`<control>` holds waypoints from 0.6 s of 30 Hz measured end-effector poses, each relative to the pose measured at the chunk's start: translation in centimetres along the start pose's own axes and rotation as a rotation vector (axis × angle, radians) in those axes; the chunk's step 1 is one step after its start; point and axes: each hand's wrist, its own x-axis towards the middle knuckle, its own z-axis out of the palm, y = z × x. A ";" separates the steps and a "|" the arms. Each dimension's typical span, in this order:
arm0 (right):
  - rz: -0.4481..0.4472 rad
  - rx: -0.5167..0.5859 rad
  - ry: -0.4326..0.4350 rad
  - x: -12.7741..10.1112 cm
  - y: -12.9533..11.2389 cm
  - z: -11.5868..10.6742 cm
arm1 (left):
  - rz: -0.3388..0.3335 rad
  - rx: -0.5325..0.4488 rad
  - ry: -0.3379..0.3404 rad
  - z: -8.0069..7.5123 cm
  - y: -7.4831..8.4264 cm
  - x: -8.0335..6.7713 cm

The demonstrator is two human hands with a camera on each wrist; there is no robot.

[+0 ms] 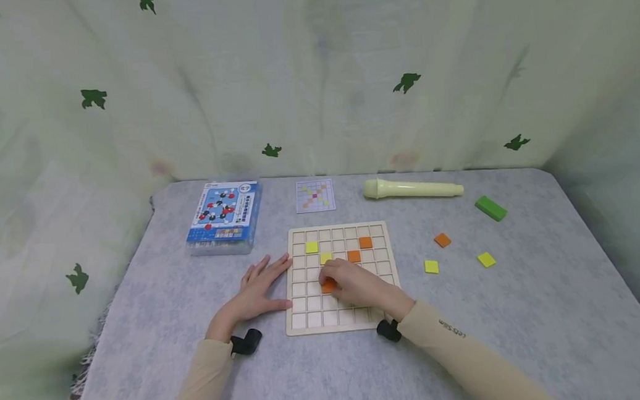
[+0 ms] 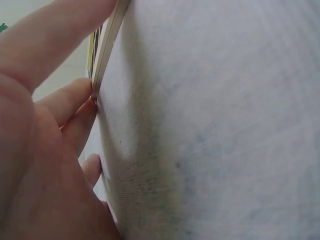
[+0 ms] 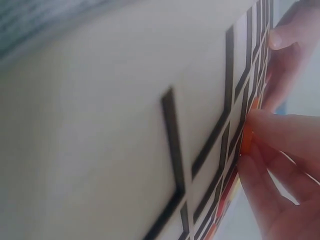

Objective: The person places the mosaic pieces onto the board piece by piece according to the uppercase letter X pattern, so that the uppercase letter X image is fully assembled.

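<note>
A square wooden grid board (image 1: 301, 330) lies on the table. My right hand (image 1: 359, 282) is over its middle, pinching an orange square tile (image 3: 247, 137) between thumb and fingers, right at a grid cell. Beside the board's left edge, my left hand (image 1: 254, 293) lies with fingers spread; its fingertips touch the rim. On the board sit two yellow tiles, one upper yellow tile (image 1: 312, 247) and one lower yellow tile (image 1: 326, 258), plus two orange tiles to their right, along a diagonal. In the right wrist view a red tile (image 3: 228, 191) shows near the fingers; the hand hides it from the head view.
Right of the board lie two loose yellow tiles, a loose orange tile (image 1: 442, 240) and a green block (image 1: 490, 208). Behind it are a printed pattern card (image 1: 315, 196) and a pale yellow microphone-shaped object (image 1: 411, 188). A blue-covered box (image 1: 223, 219) stands at the back left.
</note>
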 end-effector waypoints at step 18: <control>0.282 0.124 0.272 -9.1 7.0 -4.3 | 0.001 0.001 0.002 0.0 0.0 0.0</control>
